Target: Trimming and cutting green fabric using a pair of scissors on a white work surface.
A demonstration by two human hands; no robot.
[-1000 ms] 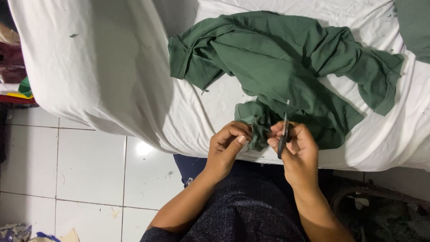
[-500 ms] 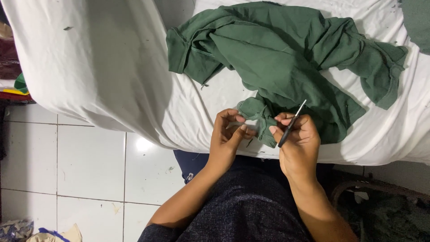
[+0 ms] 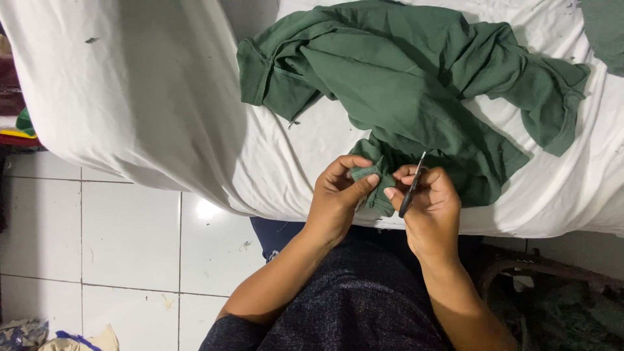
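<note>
A crumpled dark green garment [image 3: 403, 84] lies on a bed covered by a white sheet [image 3: 149, 97]. My left hand [image 3: 338, 198] pinches a small folded edge of the green cloth between thumb and fingers. Close beside it, my right hand [image 3: 429, 208] grips a thin dark tool with a metal tip [image 3: 413, 188], held slanted, its tip pointing up toward the cloth. The two hands almost touch over the near edge of the bed, above my lap in dark knit fabric.
White floor tiles [image 3: 97, 240] lie at the left below the hanging sheet. Coloured cloth [image 3: 16, 123] is piled at the far left edge, more scraps at the bottom left corner. Another green piece [image 3: 604, 32] sits at the top right. A dark metal frame [image 3: 552, 270] shows at the right.
My right hand has turned the thin tool from upright to slanted. My left hand has shifted its pinch on the green cloth edge. The view has drifted slightly.
</note>
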